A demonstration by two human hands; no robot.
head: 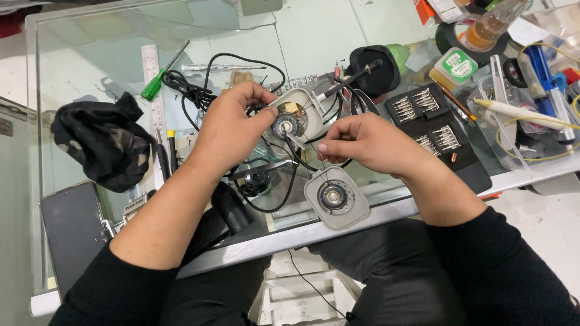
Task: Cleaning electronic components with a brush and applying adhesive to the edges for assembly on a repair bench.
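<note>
While the grey oval plastic shell [294, 115] is gripped by the left hand [232, 124], a thin black wire [300, 158] is pinched just right of it by the right hand [368, 143].

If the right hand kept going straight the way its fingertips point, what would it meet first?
The right hand points leftward at the small metal tool sticking out of the grey earcup that the left hand holds. It would likely meet that tool first, then the earcup, though depth is hard to judge from above.
</note>
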